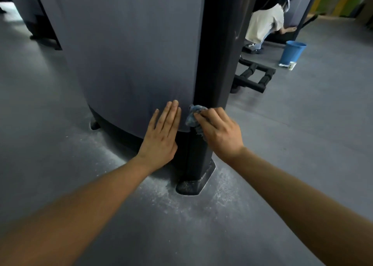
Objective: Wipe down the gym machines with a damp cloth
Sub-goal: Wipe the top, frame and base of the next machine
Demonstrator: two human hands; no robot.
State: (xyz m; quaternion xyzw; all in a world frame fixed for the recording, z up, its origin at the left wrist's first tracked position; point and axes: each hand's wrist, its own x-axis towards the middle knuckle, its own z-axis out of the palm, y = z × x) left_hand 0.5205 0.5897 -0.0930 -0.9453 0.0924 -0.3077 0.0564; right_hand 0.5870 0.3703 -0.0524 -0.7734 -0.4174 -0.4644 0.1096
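Note:
A gym machine fills the middle of the view: a wide grey curved shroud joined to a black upright post. My right hand presses a crumpled blue-grey cloth against the post, low down near the shroud's bottom edge. My left hand lies flat, fingers together and stretched out, on the lower edge of the grey shroud just left of the cloth. The post's black foot stands on the floor below both hands.
White dust lies on the grey floor around the foot. A blue bucket and a small white container stand at the back right. Another person crouches there by another machine. Black padded rollers lie behind the post.

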